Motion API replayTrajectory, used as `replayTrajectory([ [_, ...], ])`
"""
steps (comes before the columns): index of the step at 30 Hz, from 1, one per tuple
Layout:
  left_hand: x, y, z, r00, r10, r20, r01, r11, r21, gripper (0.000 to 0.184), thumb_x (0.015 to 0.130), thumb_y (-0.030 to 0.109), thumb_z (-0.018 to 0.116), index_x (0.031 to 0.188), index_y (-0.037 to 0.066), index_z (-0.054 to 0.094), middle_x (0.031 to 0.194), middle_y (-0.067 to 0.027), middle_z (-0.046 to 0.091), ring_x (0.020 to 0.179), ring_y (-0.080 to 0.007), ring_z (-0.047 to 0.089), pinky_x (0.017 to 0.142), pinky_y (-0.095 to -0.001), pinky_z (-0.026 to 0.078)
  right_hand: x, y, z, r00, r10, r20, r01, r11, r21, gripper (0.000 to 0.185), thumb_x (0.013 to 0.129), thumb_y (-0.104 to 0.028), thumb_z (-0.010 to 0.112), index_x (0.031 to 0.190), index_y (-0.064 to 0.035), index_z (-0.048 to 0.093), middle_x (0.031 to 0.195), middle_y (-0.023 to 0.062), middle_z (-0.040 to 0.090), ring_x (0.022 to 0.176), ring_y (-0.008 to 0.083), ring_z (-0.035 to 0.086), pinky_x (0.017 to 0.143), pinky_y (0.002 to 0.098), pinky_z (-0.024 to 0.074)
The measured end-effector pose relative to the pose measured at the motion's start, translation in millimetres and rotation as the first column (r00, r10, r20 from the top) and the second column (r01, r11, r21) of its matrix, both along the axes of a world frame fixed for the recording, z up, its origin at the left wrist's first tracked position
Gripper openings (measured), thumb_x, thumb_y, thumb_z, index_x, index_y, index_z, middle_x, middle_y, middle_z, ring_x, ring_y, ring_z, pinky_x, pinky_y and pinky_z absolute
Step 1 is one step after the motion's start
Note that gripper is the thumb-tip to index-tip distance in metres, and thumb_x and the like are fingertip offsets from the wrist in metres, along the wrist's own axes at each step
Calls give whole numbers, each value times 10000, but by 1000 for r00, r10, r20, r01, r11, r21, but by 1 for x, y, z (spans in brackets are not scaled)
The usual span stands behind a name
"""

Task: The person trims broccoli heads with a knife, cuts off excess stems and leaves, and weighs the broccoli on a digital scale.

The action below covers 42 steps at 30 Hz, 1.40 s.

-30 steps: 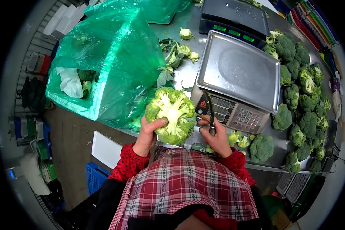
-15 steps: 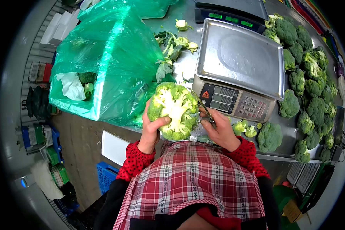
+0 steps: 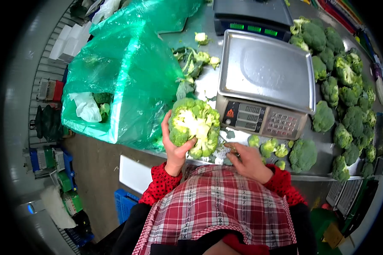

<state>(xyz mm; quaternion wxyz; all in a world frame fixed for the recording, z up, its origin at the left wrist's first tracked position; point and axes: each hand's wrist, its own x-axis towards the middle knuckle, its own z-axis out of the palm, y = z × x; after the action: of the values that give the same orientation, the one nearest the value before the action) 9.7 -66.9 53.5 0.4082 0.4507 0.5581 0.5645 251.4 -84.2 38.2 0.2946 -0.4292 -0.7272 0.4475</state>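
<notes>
My left hand (image 3: 173, 149) is closed around a large broccoli head (image 3: 195, 125), its pale cut stem side facing me and the thumb pressed on the stalks. To the right and slightly lower, my right hand (image 3: 251, 162) grips a small knife (image 3: 229, 145), now apart from the head; its blade is hard to make out against the tabletop. Several cut florets (image 3: 268, 148) lie just beyond the right hand. A whole broccoli head (image 3: 303, 156) rests further right, near the table edge.
A silver weighing scale (image 3: 266, 63) stands ahead, with a second scale (image 3: 252, 17) behind it. Broccoli heads (image 3: 352, 121) are heaped along the right. A green plastic bag (image 3: 144, 80) lines a box on the left. Trimmed leaves (image 3: 192, 63) lie between bag and scale.
The knife has come away from the broccoli, moving down and right with my right hand. Loose florets near the scale have increased. The camera view has shifted slightly.
</notes>
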Motion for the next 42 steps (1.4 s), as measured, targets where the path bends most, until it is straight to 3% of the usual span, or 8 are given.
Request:
replayTrajectory([
  [8,9,0,-1,999,41,-27,-40,998,43,950,601,99,764,1426,-36,313,1330,-179,462,1203,-276,510,1049,-383,408,-3,0,2,1000,-6,-28,5,998,-60,272,920,-166,625,1145,-25,566,753,211,635,673,398,637,573,449,496],
  [12,7,1,-5,883,132,-450,-28,973,230,989,516,182,817,1381,-45,394,1300,-208,467,1208,-356,478,1048,-432,385,1,-13,-34,998,12,68,-14,999,41,263,947,-186,592,1092,18,510,563,160,559,467,332,566,430,412,437],
  [19,9,10,8,734,211,-646,54,929,365,1009,484,216,880,1348,-22,416,1246,-249,483,1112,-431,535,940,-455,471,12,20,11,974,213,-82,-217,757,-617,239,1001,-234,510,1064,-6,545,675,179,590,619,242,602,550,374,439],
  [26,10,-5,0,795,153,-587,-14,972,233,941,491,203,867,1312,-4,454,1200,-239,505,1048,-412,575,866,-447,511,11,10,-3,928,167,332,-126,982,-141,290,971,-209,545,1090,49,488,672,273,599,574,444,592,518,482,456],
  [30,17,-6,8,729,146,-669,110,940,324,969,470,212,876,1312,-9,450,1201,-242,504,1030,-417,583,831,-441,523,12,20,27,965,231,-123,-240,592,-769,275,1020,-279,506,1066,-8,517,626,-30,457,524,63,431,460,266,369],
  [32,19,-6,10,733,141,-666,113,939,324,980,462,215,878,1313,-12,447,1197,-243,507,1016,-418,588,814,-436,529,18,9,2,959,263,-107,-262,678,-687,240,1020,-256,496,1040,-18,511,621,25,522,497,133,513,447,315,400],
  [35,16,-7,5,769,103,-630,95,957,273,976,468,187,866,1325,-3,439,1183,-234,519,1041,-411,581,849,-440,518,31,2,-3,810,122,574,-240,961,134,217,971,-224,529,1030,-18,493,680,201,618,541,363,621,466,453,484],
  [42,11,-8,-8,992,-59,-113,63,998,32,816,602,145,763,1335,-19,444,1223,-170,571,1137,-281,557,996,-370,444,66,-7,11,955,75,288,-36,990,-138,325,930,-238,605,1150,2,596,712,235,637,612,388,631,578,450,497],
])
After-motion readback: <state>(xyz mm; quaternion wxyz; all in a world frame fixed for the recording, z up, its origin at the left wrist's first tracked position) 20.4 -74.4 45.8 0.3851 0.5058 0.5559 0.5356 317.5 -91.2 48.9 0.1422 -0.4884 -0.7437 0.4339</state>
